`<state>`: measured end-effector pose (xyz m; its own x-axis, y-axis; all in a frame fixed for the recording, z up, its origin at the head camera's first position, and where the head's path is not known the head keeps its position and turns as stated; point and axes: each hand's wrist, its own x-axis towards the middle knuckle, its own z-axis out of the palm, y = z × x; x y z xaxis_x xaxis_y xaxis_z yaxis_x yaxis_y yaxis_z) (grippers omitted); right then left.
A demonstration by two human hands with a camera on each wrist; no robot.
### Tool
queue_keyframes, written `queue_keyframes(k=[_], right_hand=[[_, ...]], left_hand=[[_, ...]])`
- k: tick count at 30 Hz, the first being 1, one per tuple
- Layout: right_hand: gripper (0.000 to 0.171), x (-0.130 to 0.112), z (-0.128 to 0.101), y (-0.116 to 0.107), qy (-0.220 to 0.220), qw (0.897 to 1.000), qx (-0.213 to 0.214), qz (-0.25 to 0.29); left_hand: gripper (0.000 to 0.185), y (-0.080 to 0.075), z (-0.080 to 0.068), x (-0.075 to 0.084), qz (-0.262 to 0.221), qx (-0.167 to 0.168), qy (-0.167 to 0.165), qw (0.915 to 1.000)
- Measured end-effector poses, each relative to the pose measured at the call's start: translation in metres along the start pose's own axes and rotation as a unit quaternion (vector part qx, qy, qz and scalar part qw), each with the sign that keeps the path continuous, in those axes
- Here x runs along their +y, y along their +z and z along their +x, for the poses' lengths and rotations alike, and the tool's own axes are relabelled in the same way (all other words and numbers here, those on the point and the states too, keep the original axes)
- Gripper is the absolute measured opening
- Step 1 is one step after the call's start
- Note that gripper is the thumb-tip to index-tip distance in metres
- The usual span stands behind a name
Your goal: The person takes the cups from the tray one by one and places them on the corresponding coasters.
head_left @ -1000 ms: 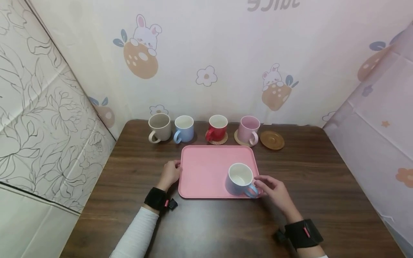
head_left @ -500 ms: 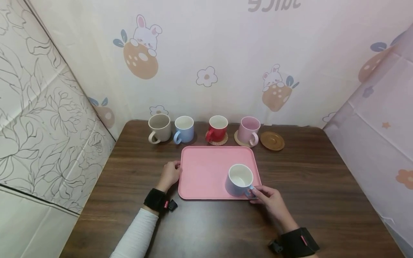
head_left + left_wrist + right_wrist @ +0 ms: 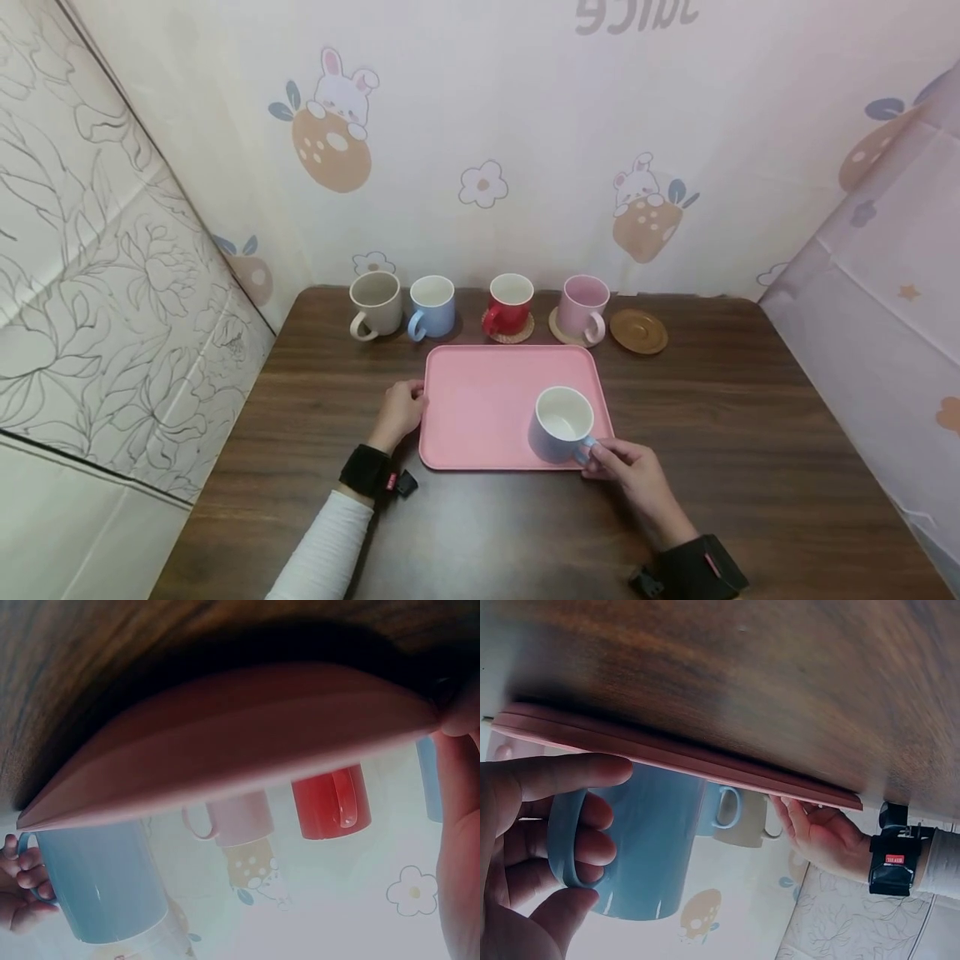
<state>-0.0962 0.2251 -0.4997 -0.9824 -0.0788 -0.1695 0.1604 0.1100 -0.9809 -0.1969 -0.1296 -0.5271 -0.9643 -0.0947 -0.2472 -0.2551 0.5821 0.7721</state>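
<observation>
A pink tray (image 3: 487,400) lies in the middle of the dark wooden table (image 3: 750,433). A light blue mug (image 3: 558,425) stands upright on the tray's near right corner, white and empty inside. My right hand (image 3: 594,456) grips its handle; in the right wrist view my fingers (image 3: 592,847) pass through the handle loop of the mug (image 3: 656,840) with the thumb above. My left hand (image 3: 408,402) holds the tray's left rim, its thumb (image 3: 459,825) touching the tray (image 3: 225,742) edge.
Along the back of the table stand a beige mug (image 3: 373,303), a second blue mug (image 3: 432,306), a red mug (image 3: 509,303) on a woven coaster and a pink mug (image 3: 582,308) on a coaster. A bare wooden coaster (image 3: 638,332) lies right of them. Patterned cloth walls close three sides.
My right hand went from lying loosely beside the mug to gripping its handle. The mug, the tray and my left hand have stayed put.
</observation>
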Motion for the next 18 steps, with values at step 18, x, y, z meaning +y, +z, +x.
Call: queue_keyframes(k=[18], right_hand=[[0.041,-0.007,0.001,-0.015,-0.055,0.998,-0.011,0.015]], left_hand=[[0.036,0.001,-0.001,0.001,-0.021,-0.016,-0.022,0.9994]])
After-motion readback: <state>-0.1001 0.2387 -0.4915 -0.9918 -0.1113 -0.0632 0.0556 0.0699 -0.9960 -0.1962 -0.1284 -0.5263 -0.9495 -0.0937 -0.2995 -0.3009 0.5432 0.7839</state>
